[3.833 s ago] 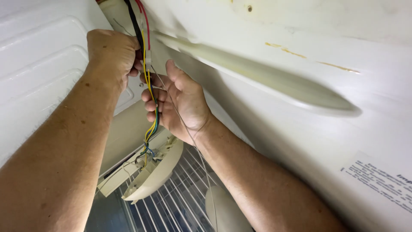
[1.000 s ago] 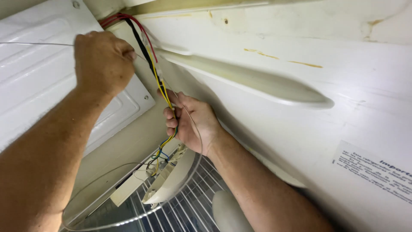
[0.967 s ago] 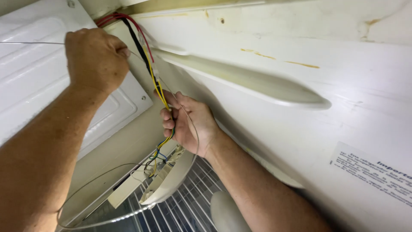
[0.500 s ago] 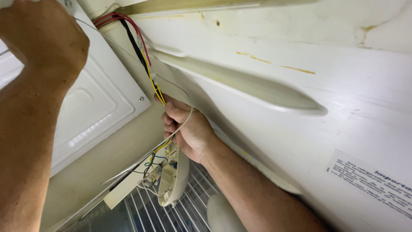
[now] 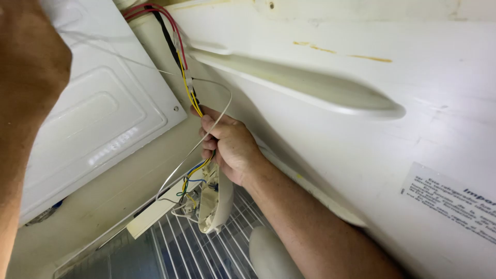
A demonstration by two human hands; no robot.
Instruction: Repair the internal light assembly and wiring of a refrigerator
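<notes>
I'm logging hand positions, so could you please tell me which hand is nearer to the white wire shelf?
Right. The right hand grips the wire bundle just above the wire shelf; the left hand is raised far up, at the top left.

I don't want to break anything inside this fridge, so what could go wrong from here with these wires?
The right hand grips the coloured wire bundle while the white housing dangles from those wires; its weight may strain the joints. The thin white wire loops loosely round the hand and could snag or kink if the left hand pulls it. Bare connections near the wire shelf might short if power is on; I cannot tell.
</notes>
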